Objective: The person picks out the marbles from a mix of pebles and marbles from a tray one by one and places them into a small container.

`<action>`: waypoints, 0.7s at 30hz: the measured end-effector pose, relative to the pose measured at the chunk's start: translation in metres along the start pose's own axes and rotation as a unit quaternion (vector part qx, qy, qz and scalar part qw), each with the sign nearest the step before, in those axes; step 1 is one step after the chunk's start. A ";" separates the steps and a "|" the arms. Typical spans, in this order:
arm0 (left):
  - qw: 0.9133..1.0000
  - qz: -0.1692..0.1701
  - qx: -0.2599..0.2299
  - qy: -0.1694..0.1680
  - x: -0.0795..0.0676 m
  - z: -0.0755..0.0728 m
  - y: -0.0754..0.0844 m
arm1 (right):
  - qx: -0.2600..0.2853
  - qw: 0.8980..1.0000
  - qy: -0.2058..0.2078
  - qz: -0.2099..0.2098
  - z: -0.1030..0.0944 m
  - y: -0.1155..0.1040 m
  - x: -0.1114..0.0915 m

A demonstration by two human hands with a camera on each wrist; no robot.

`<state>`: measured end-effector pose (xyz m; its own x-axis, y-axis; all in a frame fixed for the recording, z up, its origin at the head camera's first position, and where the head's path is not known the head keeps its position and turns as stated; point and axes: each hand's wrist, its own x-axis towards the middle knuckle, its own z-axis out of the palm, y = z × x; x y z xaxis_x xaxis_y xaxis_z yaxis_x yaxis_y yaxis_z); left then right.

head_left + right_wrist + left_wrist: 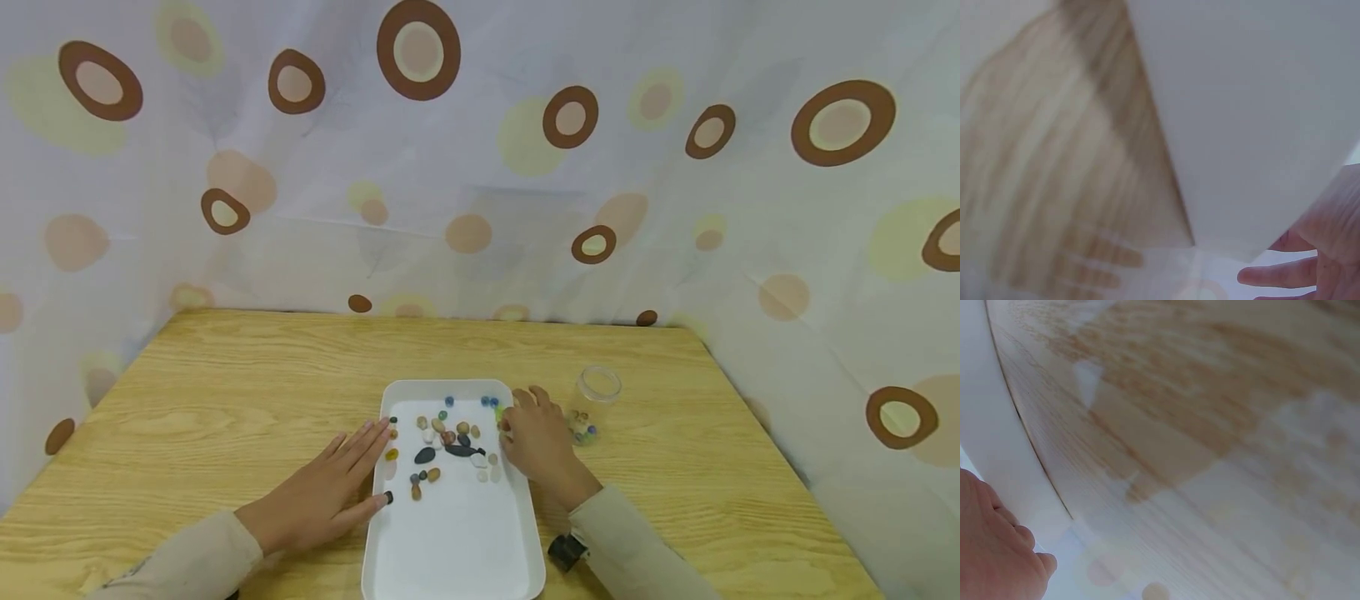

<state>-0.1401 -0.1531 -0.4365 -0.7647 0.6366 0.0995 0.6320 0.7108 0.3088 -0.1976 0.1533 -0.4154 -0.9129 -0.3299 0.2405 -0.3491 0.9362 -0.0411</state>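
Note:
A white tray (pixel 457 550) holds pebbles and glass marbles, mostly in its far half. My left hand (pixel 322 496) lies palm down with straight, spread fingers, its fingertips at the tray's left rim beside a yellow stone (pixel 392 454) and a dark stone (pixel 388 497). Over the right rim bends my right hand (pixel 543 442), its near fingers close to a yellow-green piece (pixel 499 412) inside the tray. In the right wrist view, fingers (pixel 1279 275) of that hand extend loosely beyond the tray's white wall (pixel 1254 125). Blue marbles (pixel 490 402) sit near the far right corner.
A clear jar (pixel 598 396) with several marbles at its bottom stands just right of the right hand. Tray and jar rest on a wood-grain table (pixel 247 400). A patterned sheet (pixel 480 167) hangs behind it and along the sides.

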 end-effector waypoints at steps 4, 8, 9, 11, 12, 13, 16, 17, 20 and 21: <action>1.000 -0.003 -0.007 -0.003 -0.002 0.000 0.001 | 0.017 1.000 0.018 -0.008 -0.005 -0.002 0.000; 1.000 -0.005 -0.009 -0.003 -0.002 0.000 0.001 | 0.027 0.998 0.044 -0.019 -0.019 -0.004 0.000; 1.000 -0.005 -0.008 -0.003 -0.002 0.000 0.001 | 0.030 0.998 0.052 -0.021 -0.023 -0.005 0.000; 1.000 -0.006 -0.007 -0.002 -0.002 0.000 0.001 | 0.037 0.996 0.072 -0.024 -0.033 -0.005 -0.001; 1.000 -0.006 -0.007 -0.001 -0.002 0.000 0.001 | 0.042 0.995 0.083 -0.024 -0.038 -0.004 -0.002; 1.000 -0.007 -0.007 -0.001 -0.002 0.000 0.001 | 0.047 0.994 0.095 -0.024 -0.043 -0.004 -0.003; 1.000 -0.005 -0.005 0.000 -0.001 -0.001 0.001 | 0.059 0.989 0.134 -0.021 -0.057 0.001 -0.005; 1.000 -0.005 -0.006 0.000 -0.001 -0.001 0.001 | 0.066 0.987 0.145 -0.017 -0.062 0.004 -0.006; 1.000 -0.002 -0.008 0.001 -0.001 -0.002 0.002 | 0.080 0.981 0.176 -0.003 -0.071 0.013 -0.009; 1.000 -0.001 -0.009 0.002 -0.001 -0.002 0.001 | 0.085 0.979 0.186 0.002 -0.073 0.017 -0.010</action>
<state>-0.1385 -0.1534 -0.4345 -0.7668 0.6337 0.1020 0.6275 0.7068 0.3265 -0.1786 0.1812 -0.3479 -0.7858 -0.2289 0.5745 -0.4038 0.8936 -0.1962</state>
